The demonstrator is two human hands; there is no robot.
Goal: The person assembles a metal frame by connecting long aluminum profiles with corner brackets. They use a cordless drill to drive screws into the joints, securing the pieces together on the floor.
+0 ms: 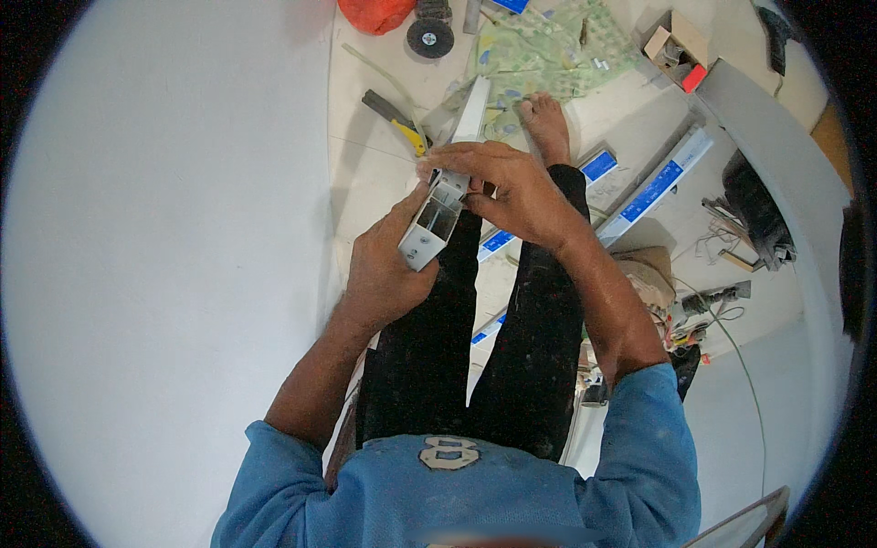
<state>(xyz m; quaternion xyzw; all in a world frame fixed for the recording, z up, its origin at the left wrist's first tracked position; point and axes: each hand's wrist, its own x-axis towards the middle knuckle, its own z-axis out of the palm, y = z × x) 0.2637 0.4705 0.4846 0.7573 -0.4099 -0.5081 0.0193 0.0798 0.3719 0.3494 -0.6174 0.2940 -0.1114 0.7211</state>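
Observation:
A white metal profile (pixel 423 247), boxy and hollow with small holes in its face, is held up over my lap, its open end towards me. My left hand (pixel 388 265) is closed round its left side, the thumb lying along the edge. Over its far part bends my right hand (pixel 516 187), with the fingers across the top and the thumb at the right side. Beyond my hands a long white bar (pixel 472 110) points away; whether it is one piece with the profile is hidden by my fingers. What lies under the right fingers cannot be made out.
A yellow-and-dark hand tool (pixel 409 135) lies beyond my left hand, near dark cutting discs (pixel 430 38). A green patterned cloth (pixel 539 50) covers some floor. White strips with blue labels (pixel 653 192), a small carton (pixel 676 50) and a cable (pixel 744 356) are right. A white wall (pixel 164 228) stands left.

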